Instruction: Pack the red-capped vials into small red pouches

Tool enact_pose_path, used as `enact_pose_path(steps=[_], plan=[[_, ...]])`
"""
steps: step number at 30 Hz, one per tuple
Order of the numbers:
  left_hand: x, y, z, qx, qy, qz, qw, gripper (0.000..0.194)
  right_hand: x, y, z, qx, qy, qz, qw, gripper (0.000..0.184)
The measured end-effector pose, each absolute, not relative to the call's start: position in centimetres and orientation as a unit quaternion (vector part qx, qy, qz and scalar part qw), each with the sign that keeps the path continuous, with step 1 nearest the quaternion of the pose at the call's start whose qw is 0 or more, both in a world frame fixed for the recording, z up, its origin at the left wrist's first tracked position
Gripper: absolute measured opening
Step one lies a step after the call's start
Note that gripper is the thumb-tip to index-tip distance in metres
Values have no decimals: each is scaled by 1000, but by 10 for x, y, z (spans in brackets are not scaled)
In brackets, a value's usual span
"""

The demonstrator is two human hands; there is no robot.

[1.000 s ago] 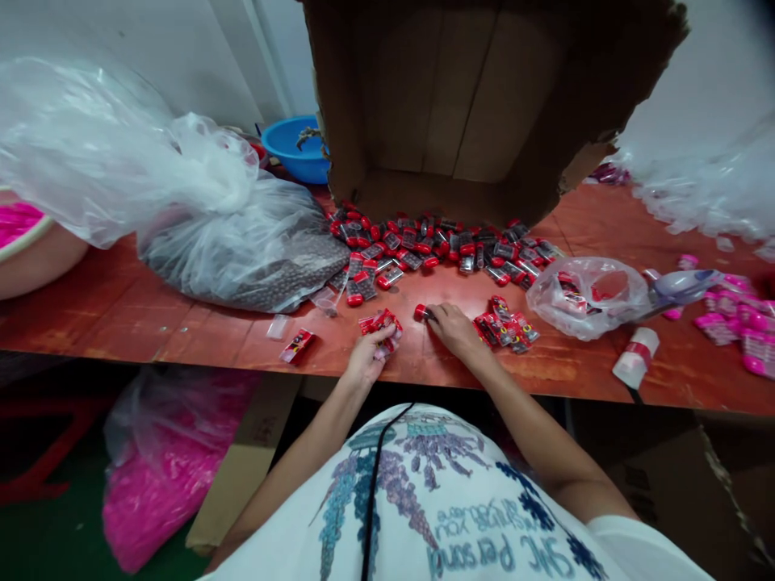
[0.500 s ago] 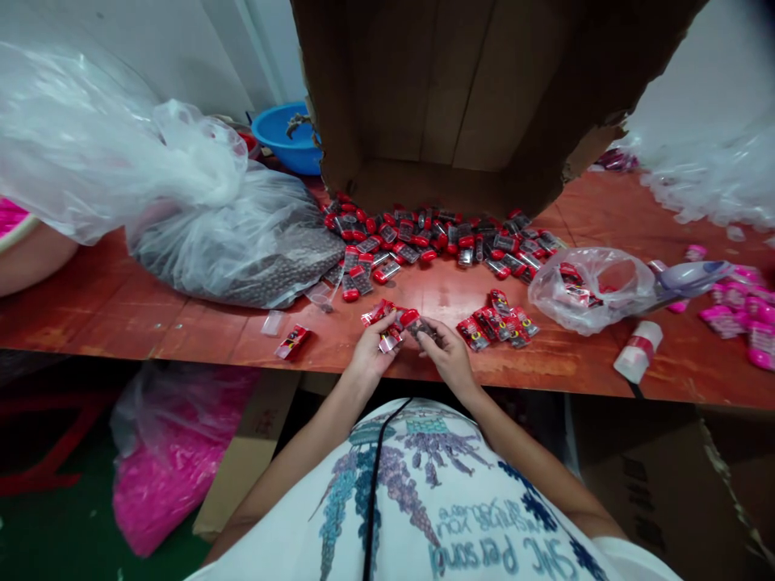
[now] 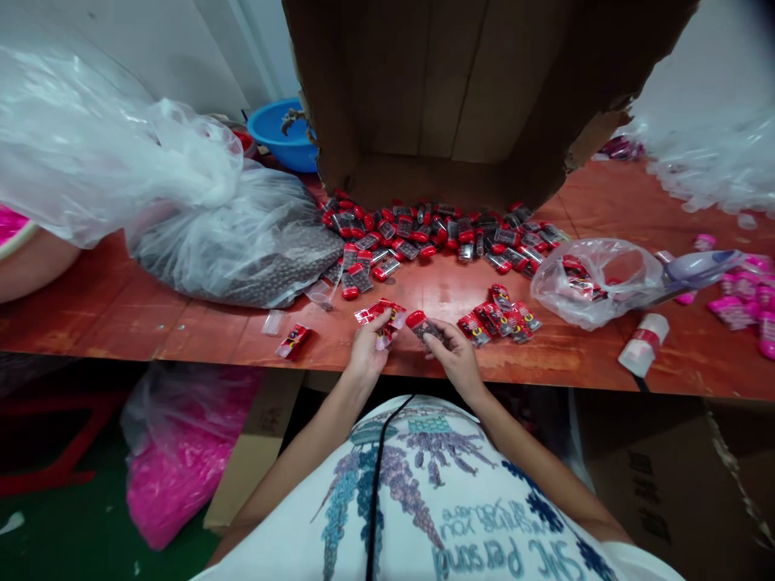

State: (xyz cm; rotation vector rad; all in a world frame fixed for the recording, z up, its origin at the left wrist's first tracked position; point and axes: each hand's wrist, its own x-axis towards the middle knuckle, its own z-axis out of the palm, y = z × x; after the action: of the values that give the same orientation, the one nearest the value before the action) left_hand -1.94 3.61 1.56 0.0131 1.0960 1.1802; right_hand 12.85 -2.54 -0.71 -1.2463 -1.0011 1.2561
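While both hands work near the table's front edge, the left hand [image 3: 366, 352] pinches several red printed packets [image 3: 380, 313], thumb on top; the fingers beneath are partly hidden. Right hand [image 3: 455, 355]: thumb and fingers closed on a small dark case [image 3: 426, 328], its red end pointing up and to the left, just beside the packets and apart from them.

Table [image 3: 230, 339]: red-brown, bearing the following.
Item, loose pile of red-ended dark cases [image 3: 436, 231], spread at the mouth of a cardboard box [image 3: 466, 89] with torn edges.
Item, cluster of red packets [image 3: 497, 320], overlapping, to the right of the right hand.
Item, one red bundle [image 3: 295, 341], lying left of the left hand; a small clear piece [image 3: 273, 323] near it.
Item, large clear bag [image 3: 242, 234], knotted, dark beaded-looking contents.
Item, blue basin [image 3: 282, 133], behind that bag, beside the box.
Item, small clear bag [image 3: 548, 284], open, red packets within; a lavender handle [image 3: 702, 268] at its right side.
Item, white roll with red band [image 3: 643, 344], near the front edge.
Item, pink pieces [image 3: 742, 298], far right.

Below the table: one clear bag of pink material [image 3: 175, 476].
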Motion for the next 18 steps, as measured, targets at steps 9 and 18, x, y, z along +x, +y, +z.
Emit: enact_pose_path(steps=[9,18], plan=[[-16,33,19,-2,484,531,696,6,125,-30,-2,-520,-437,493,544,39],[-9,21,19,49,492,552,671,6,123,-29,-4,-544,-435,491,523,39]])
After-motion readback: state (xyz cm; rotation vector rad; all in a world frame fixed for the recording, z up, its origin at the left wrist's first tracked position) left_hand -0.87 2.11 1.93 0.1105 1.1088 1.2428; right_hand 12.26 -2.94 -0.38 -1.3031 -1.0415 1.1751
